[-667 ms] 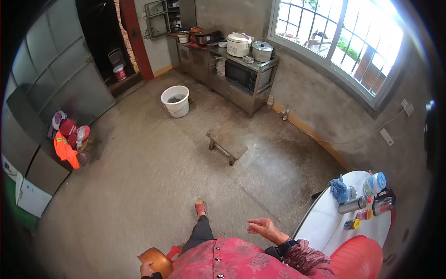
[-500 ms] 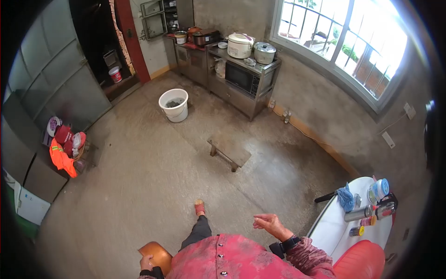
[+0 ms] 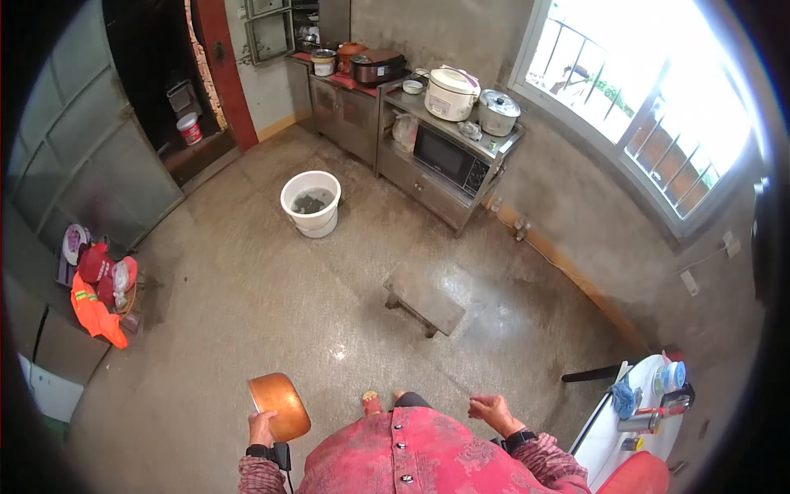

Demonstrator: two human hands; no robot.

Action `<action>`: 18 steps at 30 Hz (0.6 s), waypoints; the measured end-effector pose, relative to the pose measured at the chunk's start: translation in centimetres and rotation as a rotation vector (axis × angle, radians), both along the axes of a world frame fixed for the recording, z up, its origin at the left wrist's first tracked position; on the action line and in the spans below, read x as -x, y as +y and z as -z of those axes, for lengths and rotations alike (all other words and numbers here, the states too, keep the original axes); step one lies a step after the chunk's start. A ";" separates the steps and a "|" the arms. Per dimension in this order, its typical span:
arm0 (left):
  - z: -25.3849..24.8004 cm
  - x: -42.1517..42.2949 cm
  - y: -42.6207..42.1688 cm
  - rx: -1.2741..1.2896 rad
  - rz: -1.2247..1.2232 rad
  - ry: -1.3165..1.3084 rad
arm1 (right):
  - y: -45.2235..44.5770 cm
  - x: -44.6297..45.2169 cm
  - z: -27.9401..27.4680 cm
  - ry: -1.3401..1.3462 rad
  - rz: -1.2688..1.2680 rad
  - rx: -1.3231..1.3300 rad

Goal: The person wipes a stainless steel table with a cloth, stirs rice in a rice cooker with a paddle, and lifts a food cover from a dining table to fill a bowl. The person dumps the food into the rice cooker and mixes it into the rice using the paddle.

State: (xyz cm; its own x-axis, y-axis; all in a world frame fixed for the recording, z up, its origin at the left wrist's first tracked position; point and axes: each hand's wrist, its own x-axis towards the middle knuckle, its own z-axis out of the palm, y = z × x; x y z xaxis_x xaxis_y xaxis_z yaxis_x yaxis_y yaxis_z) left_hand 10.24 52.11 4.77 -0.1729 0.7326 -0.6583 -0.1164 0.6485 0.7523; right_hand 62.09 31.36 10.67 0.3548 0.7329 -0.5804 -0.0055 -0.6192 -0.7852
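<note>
My left hand [image 3: 262, 428] is closed on the rim of a copper-coloured basin [image 3: 282, 405], holding it out at my left side above the floor. The basin is tilted, and mostly its smooth outer surface shows. In front of my body on the right, my right hand [image 3: 496, 413] hangs in the air with its fingers curled together and nothing visible in them. A white bucket [image 3: 325, 224] stands on the floor farther ahead, with water and something dark inside. The low wooden bench [image 3: 424, 298] sits on the floor ahead of me, slightly right.
A metal cabinet [image 3: 424, 196] along the far wall carries a rice cooker [image 3: 452, 92], a lidded pot [image 3: 499, 113] and a microwave [image 3: 445, 154]. At right is a white table [image 3: 605, 436] with bottles and jars. Clothes, including an orange vest [image 3: 95, 313], lie at left.
My left hand and the copper-coloured basin have risen and come forward into fuller view. My right hand has shifted slightly right and down, its fingers more curled. The bucket and bench appear nearer.
</note>
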 end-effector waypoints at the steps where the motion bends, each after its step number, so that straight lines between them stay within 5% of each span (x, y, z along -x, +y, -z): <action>1: 0.0 -0.7 1.7 -0.014 -0.002 -0.027 | 0.0 -0.5 1.0 -0.034 0.023 0.096; 5: 1.3 -2.6 8.5 0.018 -0.011 -0.017 | -0.5 -3.9 5.7 -0.146 0.052 0.338; 7: 2.1 -3.2 11.9 0.000 0.012 -0.078 | -0.6 -7.2 8.4 -0.508 -0.439 0.323; 8: 2.8 -3.4 13.6 -0.010 0.026 -0.082 | 0.4 -8.2 9.4 -0.511 -0.422 0.317; 10: 4.4 -3.2 16.5 0.043 0.057 -0.018 | 3.0 -10.2 11.3 -0.243 0.075 0.577; 13: 7.0 -2.8 19.9 -0.051 0.047 0.091 | 9.9 -12.6 13.0 -0.394 -0.037 0.589; 14: 6.6 -3.0 20.9 0.015 -0.002 0.050 | 12.9 -13.1 12.8 -0.308 0.076 0.494; 16: 6.7 -3.4 23.8 0.034 -0.032 0.018 | 18.9 -15.4 14.9 -0.602 -0.450 0.135; 18: 8.2 -2.8 26.3 -0.007 0.061 0.078 | 27.4 -15.2 11.0 -0.699 -0.450 0.078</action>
